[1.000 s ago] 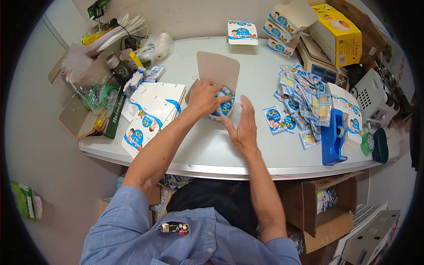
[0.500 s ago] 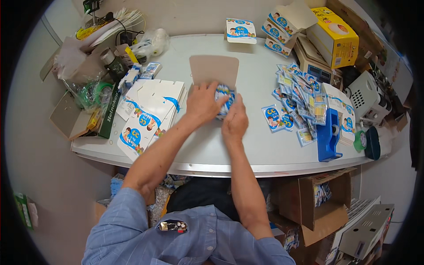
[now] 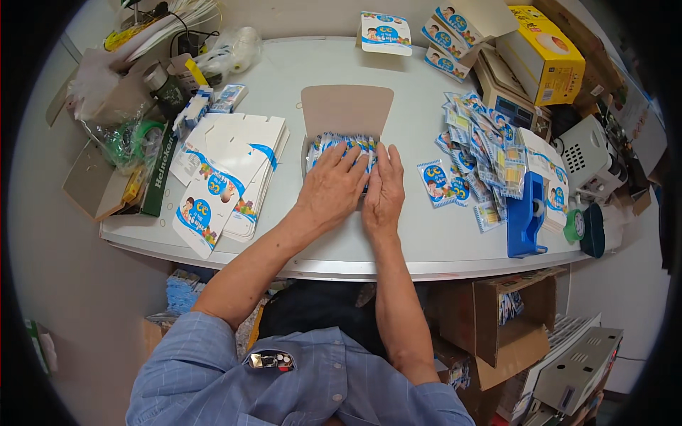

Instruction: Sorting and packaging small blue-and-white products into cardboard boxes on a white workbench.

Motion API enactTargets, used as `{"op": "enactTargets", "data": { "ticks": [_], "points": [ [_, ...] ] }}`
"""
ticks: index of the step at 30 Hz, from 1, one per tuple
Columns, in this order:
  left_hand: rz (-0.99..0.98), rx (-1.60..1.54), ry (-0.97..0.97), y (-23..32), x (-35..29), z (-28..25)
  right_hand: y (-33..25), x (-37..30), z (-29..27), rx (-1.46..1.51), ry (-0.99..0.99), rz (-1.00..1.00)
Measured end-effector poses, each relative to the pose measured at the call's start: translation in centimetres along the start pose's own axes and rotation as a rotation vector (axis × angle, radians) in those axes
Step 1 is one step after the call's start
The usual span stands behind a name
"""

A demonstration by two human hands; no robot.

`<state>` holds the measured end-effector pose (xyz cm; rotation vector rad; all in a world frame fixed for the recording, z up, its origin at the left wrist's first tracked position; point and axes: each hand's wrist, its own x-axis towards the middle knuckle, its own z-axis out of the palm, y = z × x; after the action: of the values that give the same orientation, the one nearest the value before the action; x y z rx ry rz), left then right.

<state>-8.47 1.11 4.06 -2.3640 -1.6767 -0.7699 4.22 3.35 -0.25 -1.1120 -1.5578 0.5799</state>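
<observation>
A small carton (image 3: 347,108) stands on the table in front of me, its brown-grey lid flap raised at the back. Inside, a row of blue-and-white sachets (image 3: 331,139) fills it. My left hand (image 3: 329,182) lies over the sachets, palm down, fingers stretched out and slightly apart. Along the carton's right wall rests my right hand (image 3: 383,189), its fingers straight and close together. The hands cover the carton's front and much of its right side. To the right lies a heap of loose sachets (image 3: 477,142), apart from both hands.
Flat printed cartons (image 3: 213,195) are stacked at the left. A blue tape dispenser (image 3: 524,220) stands right, near the table's front edge (image 3: 334,268). Finished-looking boxes (image 3: 447,39), a scale (image 3: 511,106) and a yellow box (image 3: 543,53) sit at the back right.
My left hand has moved right and down, flattening over the sachets, and more of their row shows. My right hand has shifted slightly right, its fingers straighter. The view has tilted a little.
</observation>
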Motion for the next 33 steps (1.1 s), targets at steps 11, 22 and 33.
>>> {"op": "enactTargets", "data": {
  "ticks": [11,22,33],
  "points": [
    [-0.051,-0.035,-0.11,-0.3,-1.1,-1.4,-0.6,1.4,-1.5,-0.332,-0.326,-0.018],
    [-0.95,-1.425,0.198,-5.1,-0.7,0.9,1.5,6.8,0.5,0.566,-0.244,0.402],
    [-0.89,-1.513,0.236,-3.7,-3.1,1.5,2.4,3.4,-3.2,0.848,-0.313,0.543]
  ]
}}
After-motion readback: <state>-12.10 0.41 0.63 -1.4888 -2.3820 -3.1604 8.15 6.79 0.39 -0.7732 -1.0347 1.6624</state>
